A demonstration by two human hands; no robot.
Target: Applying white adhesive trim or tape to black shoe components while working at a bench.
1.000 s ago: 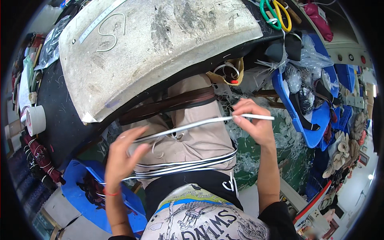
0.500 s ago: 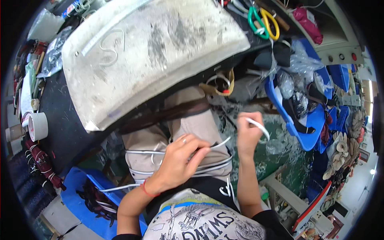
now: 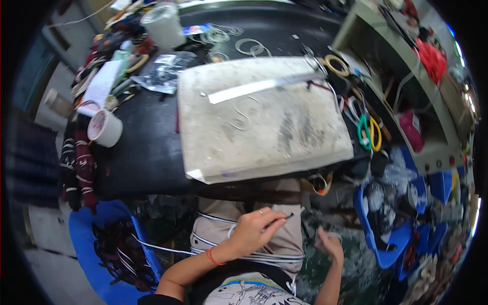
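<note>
Over the beige-trousered lap [image 3: 213,211], my left hand [image 3: 250,233] is closed in a pinch. A white cord [image 3: 168,248] loops by it, and a thin, dark-looking end sticks out past the fingertips. Several turns of the cord lie across both thighs, and one length runs left into a blue tub [image 3: 84,229] holding dark and white-striped cords. To the right of the lap, apart from the left hand, my right hand [image 3: 330,245] is closed and blurred. A pale bit of cord shows beside its fingers.
Ahead stands a black table [image 3: 137,168] bearing a stained whitish board [image 3: 244,152] with a metal ruler [image 3: 264,87] on it. Green- and yellow-handled scissors [image 3: 364,133] lie right of the board. A white cup [image 3: 108,129] stands left. A blue bin [image 3: 389,258] with plastic bags is at right.
The view has tilted up, showing more of the table. My right hand has moved down, lower than the left hand. The left hand keeps its pinch over the lap.
</note>
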